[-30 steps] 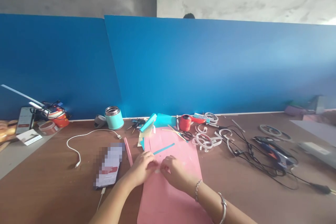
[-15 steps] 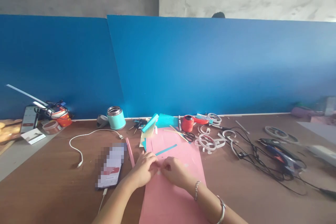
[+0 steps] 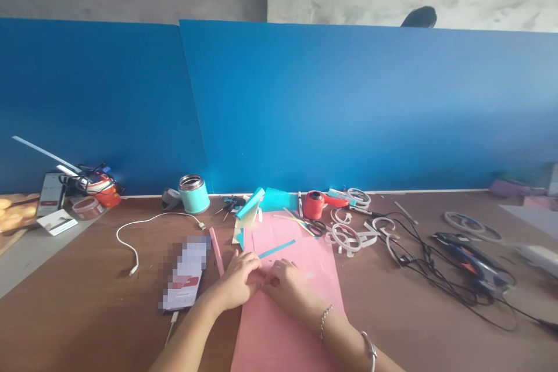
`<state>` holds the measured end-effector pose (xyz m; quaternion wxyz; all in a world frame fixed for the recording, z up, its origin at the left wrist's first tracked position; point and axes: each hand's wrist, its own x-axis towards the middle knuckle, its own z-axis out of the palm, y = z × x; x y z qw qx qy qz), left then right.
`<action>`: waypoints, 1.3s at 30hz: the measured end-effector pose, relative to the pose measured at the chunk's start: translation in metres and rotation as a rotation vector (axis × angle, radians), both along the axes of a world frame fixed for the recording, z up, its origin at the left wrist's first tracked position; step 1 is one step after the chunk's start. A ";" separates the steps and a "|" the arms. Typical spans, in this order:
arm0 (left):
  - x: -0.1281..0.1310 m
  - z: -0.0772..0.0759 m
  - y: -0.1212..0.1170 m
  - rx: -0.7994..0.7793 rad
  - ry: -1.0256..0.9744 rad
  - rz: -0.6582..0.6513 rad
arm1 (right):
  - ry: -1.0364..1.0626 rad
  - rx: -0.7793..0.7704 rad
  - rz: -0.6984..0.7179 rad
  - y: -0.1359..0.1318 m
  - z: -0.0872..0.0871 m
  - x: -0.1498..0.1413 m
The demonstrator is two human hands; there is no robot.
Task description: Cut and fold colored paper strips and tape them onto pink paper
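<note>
My left hand (image 3: 238, 282) and my right hand (image 3: 290, 285) meet fingertip to fingertip over a pink paper sheet (image 3: 288, 325) on the brown table. Both hands are curled in a pinch on something small that I cannot make out between them. A thin blue paper strip (image 3: 276, 248) lies on the sheet just beyond my fingers. A narrow pink strip (image 3: 217, 250) lies to the left of my left hand. My right wrist wears bracelets.
A phone (image 3: 183, 273) with a white cable (image 3: 131, 238) lies left. Behind the sheet: teal paper roll (image 3: 250, 204), teal tin (image 3: 193, 193), red tape dispenser (image 3: 314, 204), scissors (image 3: 310, 225), white rings (image 3: 349, 238). A glue gun (image 3: 468, 258) and black cords lie right. Blue boards (image 3: 340, 104) stand behind.
My two hands have drawn slightly closer together on the pink sheet. The view has shifted a little to the left. A dark shape behind the blue board has moved right.
</note>
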<state>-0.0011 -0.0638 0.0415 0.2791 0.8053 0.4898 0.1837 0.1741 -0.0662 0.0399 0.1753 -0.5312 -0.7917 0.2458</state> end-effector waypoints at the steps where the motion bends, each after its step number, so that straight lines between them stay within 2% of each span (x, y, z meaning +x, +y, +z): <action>1: 0.000 0.000 0.000 0.001 -0.003 -0.001 | -0.008 0.000 0.008 0.000 0.000 0.000; 11: -0.002 -0.004 0.001 0.007 -0.013 -0.003 | -0.055 -0.023 -0.019 0.000 0.003 -0.004; 19: 0.000 0.004 -0.002 0.011 -0.004 -0.020 | -0.191 0.119 0.074 -0.008 0.005 -0.007; 24: 0.000 0.002 -0.001 0.014 -0.026 -0.023 | -0.237 0.178 0.104 -0.009 0.001 -0.009; 35: -0.003 0.002 -0.002 -0.036 -0.024 0.018 | 0.059 -0.050 0.047 -0.005 0.006 0.001; 39: -0.003 0.001 -0.001 -0.051 -0.034 0.012 | 0.030 -0.027 0.018 -0.005 -0.001 -0.003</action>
